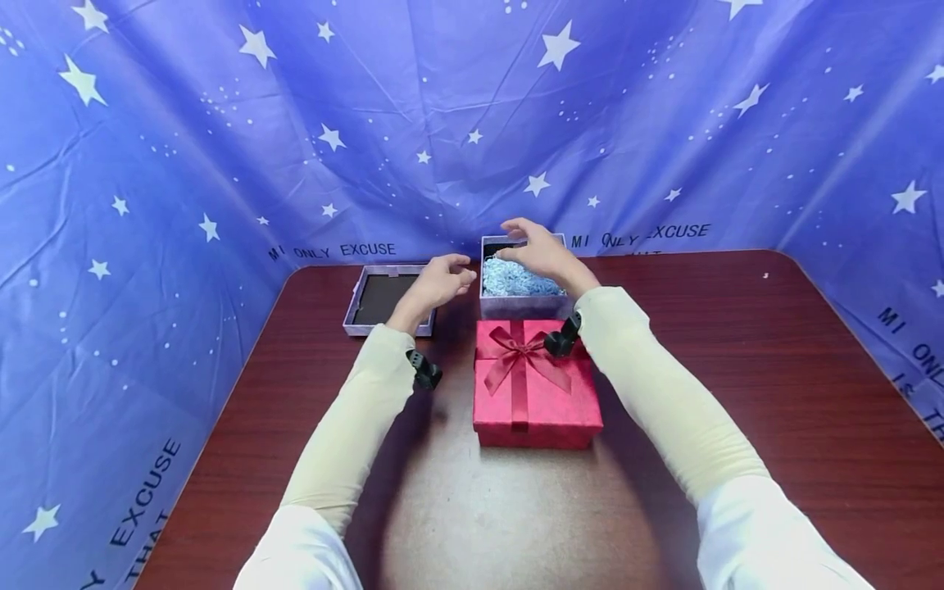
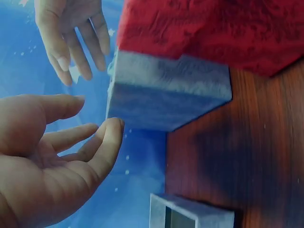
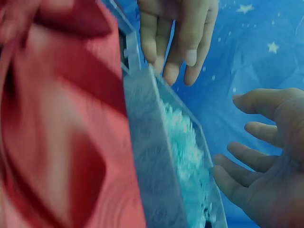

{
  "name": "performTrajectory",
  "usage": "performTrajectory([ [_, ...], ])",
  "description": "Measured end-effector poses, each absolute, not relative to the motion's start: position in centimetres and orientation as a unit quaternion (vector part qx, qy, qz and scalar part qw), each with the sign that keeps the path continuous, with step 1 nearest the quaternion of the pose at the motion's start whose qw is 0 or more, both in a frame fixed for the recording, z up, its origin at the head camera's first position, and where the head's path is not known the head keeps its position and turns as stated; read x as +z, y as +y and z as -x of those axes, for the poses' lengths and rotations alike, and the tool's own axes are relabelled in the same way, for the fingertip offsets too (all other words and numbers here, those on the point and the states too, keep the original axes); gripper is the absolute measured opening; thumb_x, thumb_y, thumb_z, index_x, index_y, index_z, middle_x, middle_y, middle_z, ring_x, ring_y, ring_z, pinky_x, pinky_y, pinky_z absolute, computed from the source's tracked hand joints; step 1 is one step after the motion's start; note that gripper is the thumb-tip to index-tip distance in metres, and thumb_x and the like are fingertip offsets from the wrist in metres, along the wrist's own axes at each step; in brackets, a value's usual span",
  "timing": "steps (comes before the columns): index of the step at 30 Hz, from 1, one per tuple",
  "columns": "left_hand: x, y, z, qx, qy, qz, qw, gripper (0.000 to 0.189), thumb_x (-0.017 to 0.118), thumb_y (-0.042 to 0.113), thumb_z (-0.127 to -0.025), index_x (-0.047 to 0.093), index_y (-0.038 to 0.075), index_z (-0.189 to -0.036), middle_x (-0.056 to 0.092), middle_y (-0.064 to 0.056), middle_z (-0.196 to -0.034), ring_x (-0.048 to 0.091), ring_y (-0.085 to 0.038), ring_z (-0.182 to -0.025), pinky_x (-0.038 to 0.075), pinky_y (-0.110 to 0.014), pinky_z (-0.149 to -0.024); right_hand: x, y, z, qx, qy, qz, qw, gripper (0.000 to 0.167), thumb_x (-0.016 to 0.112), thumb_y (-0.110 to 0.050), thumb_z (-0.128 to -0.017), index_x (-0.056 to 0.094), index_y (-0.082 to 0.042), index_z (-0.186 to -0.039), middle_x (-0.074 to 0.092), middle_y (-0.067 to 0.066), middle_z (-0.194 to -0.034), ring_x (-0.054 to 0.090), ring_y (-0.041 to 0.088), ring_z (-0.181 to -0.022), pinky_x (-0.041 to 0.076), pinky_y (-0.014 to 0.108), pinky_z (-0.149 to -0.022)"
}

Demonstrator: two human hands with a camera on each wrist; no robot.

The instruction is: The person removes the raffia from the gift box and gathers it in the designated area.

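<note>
My right hand [image 1: 544, 250] is over an open lavender box [image 1: 522, 308], its fingers loosely bent and holding nothing. Light blue shredded paper [image 1: 516, 279] fills most of that box, with a dark patch showing at its back left. Just left of the box hovers my left hand [image 1: 440, 283], fingers relaxed, thumb apart, with nothing in its grasp. In the left wrist view, the left hand's fingertips [image 2: 115, 124] overlap the corner of the lavender box. The right wrist view shows the right hand [image 3: 266, 152] beside the rim, palm toward the paper.
A red gift box [image 1: 534, 393] with a ribbon bow [image 1: 522, 351] stands in front of the lavender box. A shallow lavender tray-like lid [image 1: 383, 330] with a dark inside lies at the left. Behind the brown table [image 1: 737, 352] hangs a blue star-patterned cloth [image 1: 442, 98].
</note>
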State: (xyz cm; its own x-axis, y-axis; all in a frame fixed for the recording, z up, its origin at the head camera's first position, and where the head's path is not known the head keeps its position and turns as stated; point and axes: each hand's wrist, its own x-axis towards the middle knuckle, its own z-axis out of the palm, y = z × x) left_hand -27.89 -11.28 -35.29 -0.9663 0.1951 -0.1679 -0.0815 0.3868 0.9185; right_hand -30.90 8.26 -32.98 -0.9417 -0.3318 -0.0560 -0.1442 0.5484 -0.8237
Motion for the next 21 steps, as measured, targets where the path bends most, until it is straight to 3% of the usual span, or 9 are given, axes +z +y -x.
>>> performTrajectory([
  [7, -35.8, -9.6, 28.0, 0.536, 0.831, -0.037, 0.145, 0.052, 0.054, -0.001, -0.092, 0.039, -0.004, -0.141, 0.057, -0.023, -0.123, 0.061, -0.03, -0.107, 0.052, -0.036, -0.095, -34.0, 9.7, 31.4, -0.436, 0.882, 0.12, 0.132, 0.07, 0.064, -0.024, -0.091, 0.028, -0.017, -0.15, 0.03, 0.015, -0.153, 0.036, 0.036, -0.135, 0.038, 0.052, -0.107],
  [13, -36.3, -9.5, 28.2, 0.563, 0.812, -0.02, 0.155, 0.053, 0.053, -0.005, -0.092, 0.038, -0.001, -0.142, 0.053, -0.024, -0.124, 0.059, -0.03, -0.107, 0.05, -0.042, -0.098, -34.9, 10.0, 31.8, -0.41, 0.89, 0.126, 0.155, 0.077, 0.068, -0.024, -0.088, 0.025, -0.015, -0.151, 0.026, 0.017, -0.154, 0.03, 0.036, -0.139, 0.031, 0.053, -0.112],
  [21, -36.4, -9.7, 28.4, 0.576, 0.801, -0.016, 0.16, 0.054, 0.054, -0.005, -0.091, 0.038, -0.001, -0.142, 0.053, -0.024, -0.123, 0.058, -0.03, -0.109, 0.052, -0.039, -0.095, -35.5, 10.1, 32.1, -0.393, 0.874, 0.126, 0.257, 0.088, 0.07, -0.023, -0.086, 0.014, -0.018, -0.154, 0.012, 0.009, -0.161, 0.014, 0.032, -0.146, 0.019, 0.052, -0.118],
])
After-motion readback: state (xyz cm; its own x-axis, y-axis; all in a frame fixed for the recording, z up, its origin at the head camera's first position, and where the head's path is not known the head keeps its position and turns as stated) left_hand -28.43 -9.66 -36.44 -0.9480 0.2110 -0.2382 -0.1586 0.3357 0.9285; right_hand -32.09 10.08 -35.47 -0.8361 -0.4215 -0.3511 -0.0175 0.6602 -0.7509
